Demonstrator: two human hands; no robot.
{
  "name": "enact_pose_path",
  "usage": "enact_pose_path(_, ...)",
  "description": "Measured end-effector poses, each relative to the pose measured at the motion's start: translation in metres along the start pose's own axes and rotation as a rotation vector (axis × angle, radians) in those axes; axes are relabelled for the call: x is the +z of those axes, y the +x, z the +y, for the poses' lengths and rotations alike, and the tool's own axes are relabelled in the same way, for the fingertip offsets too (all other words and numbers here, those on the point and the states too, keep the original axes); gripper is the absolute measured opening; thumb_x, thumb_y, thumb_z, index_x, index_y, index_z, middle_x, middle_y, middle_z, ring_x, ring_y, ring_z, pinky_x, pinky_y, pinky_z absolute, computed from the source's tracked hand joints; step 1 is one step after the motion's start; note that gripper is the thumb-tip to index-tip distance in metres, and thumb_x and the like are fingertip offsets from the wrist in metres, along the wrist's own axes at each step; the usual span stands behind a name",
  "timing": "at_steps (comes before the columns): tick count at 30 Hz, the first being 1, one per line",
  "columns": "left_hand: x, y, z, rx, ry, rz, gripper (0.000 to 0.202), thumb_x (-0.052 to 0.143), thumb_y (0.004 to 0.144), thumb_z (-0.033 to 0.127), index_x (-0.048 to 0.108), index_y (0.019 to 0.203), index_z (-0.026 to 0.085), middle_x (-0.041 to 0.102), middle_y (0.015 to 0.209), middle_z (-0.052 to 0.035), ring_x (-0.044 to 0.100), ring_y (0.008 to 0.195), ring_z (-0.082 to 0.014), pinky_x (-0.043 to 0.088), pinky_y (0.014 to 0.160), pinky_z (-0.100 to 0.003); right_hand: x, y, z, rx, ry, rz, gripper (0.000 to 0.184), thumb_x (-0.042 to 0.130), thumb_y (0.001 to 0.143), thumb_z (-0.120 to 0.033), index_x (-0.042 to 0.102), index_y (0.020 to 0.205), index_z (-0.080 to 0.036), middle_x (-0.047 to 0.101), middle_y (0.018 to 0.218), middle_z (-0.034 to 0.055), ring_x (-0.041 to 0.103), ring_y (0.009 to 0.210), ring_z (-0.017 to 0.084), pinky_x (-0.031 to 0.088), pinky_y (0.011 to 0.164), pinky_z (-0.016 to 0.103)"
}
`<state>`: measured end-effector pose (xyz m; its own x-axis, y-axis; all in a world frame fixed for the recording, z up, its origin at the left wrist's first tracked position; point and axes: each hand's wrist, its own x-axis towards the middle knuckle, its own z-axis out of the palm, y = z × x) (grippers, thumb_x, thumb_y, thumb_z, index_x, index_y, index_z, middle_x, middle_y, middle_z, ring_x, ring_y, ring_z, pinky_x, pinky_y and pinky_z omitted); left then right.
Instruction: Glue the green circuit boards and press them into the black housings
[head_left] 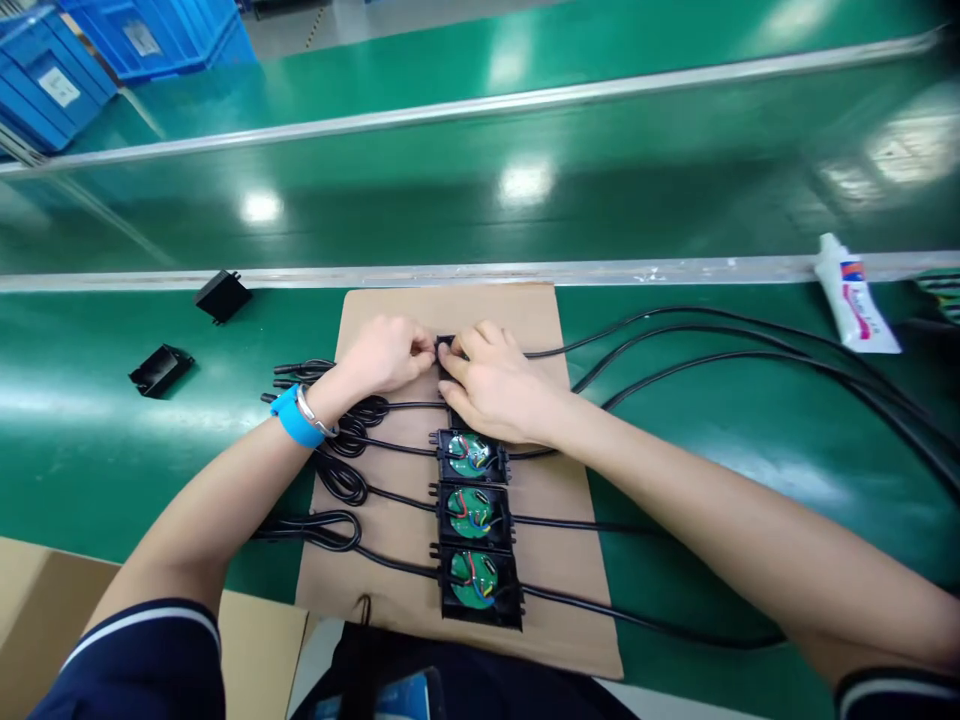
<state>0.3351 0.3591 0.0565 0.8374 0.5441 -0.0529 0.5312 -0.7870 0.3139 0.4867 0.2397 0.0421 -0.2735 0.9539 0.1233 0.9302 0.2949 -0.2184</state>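
Note:
Both of my hands meet at the far end of a cardboard sheet (390, 560) on the green bench. My left hand (386, 352) and my right hand (495, 385) pinch a small black box (444, 343) that is mostly hidden under the fingers. Below them lie three open black boxes in a column, each showing a round green circuit board with coloured wires: the top (470, 456), the middle (473, 513) and the nearest (478, 582). Black cables (720, 335) run out from the boxes to both sides. A blue wristband (294, 417) is on my left wrist.
Two black plastic covers (223, 295) (160, 369) lie on the bench to the left. A white tube (853, 297) lies at the right by the metal rail (480, 272). Beyond the rail runs a green conveyor belt (480, 180). Blue crates (67, 60) stand far left. A cardboard box (45, 610) sits near left.

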Motion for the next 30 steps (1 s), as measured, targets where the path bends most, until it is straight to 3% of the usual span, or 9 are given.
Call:
enact_pose_path(6, 0.0, 0.004, 0.002, 0.009, 0.039, -0.026, 0.023, 0.056, 0.086, 0.026, 0.077, 0.084, 0.018, 0.071, 0.085, -0.0062, 0.063, 0.076, -0.0203, 0.047, 0.07, -0.032, 0.003, 0.005, 0.014, 0.036, -0.019, -0.031, 0.04, 0.039, 0.094, -0.028, 0.074, 0.1, -0.01, 0.058, 0.102, 0.0174, 0.041, 0.101, 0.032, 0.031, 0.078, 0.044)
enact_pose_path(9, -0.004, -0.011, 0.014, 0.02, 0.138, 0.013, 0.026, 0.052, 0.089, 0.024, 0.076, 0.092, 0.014, 0.07, 0.092, -0.0103, 0.063, 0.086, -0.0236, 0.048, 0.078, -0.036, 0.001, -0.004, 0.016, 0.01, 0.053, -0.005, 0.04, 0.04, 0.094, -0.029, 0.073, 0.108, -0.013, 0.061, 0.11, 0.0154, 0.04, 0.102, 0.031, 0.031, 0.081, 0.045)
enact_pose_path(12, -0.003, -0.043, 0.033, 0.097, 0.195, 0.077, 0.031, 0.044, 0.091, 0.017, 0.072, 0.105, 0.012, 0.068, 0.099, -0.0124, 0.06, 0.094, -0.0257, 0.047, 0.086, -0.041, -0.004, -0.025, 0.003, -0.005, 0.085, 0.07, 0.043, 0.037, 0.097, -0.03, 0.071, 0.117, -0.013, 0.06, 0.115, 0.0151, 0.04, 0.103, 0.03, 0.033, 0.084, 0.045)
enact_pose_path(15, 0.005, -0.072, 0.048, 0.162, 0.17, -0.003, 0.037, 0.042, 0.089, 0.011, 0.069, 0.114, 0.012, 0.066, 0.104, -0.0114, 0.057, 0.096, -0.0259, 0.048, 0.088, -0.041, -0.006, -0.041, -0.02, 0.003, 0.039, 0.052, 0.045, 0.037, 0.097, -0.03, 0.071, 0.114, -0.006, 0.06, 0.103, 0.0177, 0.041, 0.099, 0.03, 0.034, 0.083, 0.044)
enact_pose_path(18, 0.011, -0.081, 0.051, 0.193, 0.17, -0.053, 0.038, 0.042, 0.087, 0.007, 0.067, 0.115, 0.008, 0.063, 0.112, -0.014, 0.053, 0.101, -0.0268, 0.046, 0.093, -0.042, -0.007, -0.04, -0.031, 0.002, -0.041, -0.035, 0.044, 0.039, 0.095, -0.029, 0.073, 0.1, -0.002, 0.059, 0.097, 0.0206, 0.041, 0.098, 0.033, 0.034, 0.08, 0.045)
enact_pose_path(21, 0.013, -0.079, 0.047, 0.234, 0.141, -0.073, 0.039, 0.04, 0.085, 0.005, 0.066, 0.114, 0.008, 0.061, 0.116, -0.0151, 0.053, 0.104, -0.0261, 0.046, 0.097, -0.042, -0.006, -0.036, -0.028, 0.012, -0.065, -0.067, 0.04, 0.04, 0.093, -0.028, 0.073, 0.091, -0.006, 0.059, 0.101, 0.0212, 0.042, 0.101, 0.035, 0.033, 0.078, 0.046)
enact_pose_path(26, 0.006, -0.104, 0.054, 0.221, 0.091, -0.012, 0.047, 0.037, 0.088, 0.005, 0.058, 0.129, 0.007, 0.059, 0.123, -0.0152, 0.053, 0.111, -0.0246, 0.046, 0.102, -0.041, -0.007, -0.059, -0.035, 0.026, -0.034, 0.027, 0.042, 0.039, 0.095, -0.029, 0.067, 0.12, -0.009, 0.059, 0.114, 0.0181, 0.041, 0.105, 0.034, 0.033, 0.08, 0.045)
enact_pose_path(30, 0.011, -0.132, 0.062, 0.245, 0.096, -0.036, 0.049, 0.04, 0.085, 0.004, 0.055, 0.132, 0.006, 0.057, 0.127, -0.0153, 0.051, 0.116, -0.0254, 0.043, 0.106, -0.041, -0.007, -0.077, -0.063, -0.001, 0.003, -0.015, 0.04, 0.041, 0.095, -0.028, 0.068, 0.115, -0.006, 0.059, 0.111, 0.02, 0.042, 0.104, 0.033, 0.033, 0.084, 0.046)
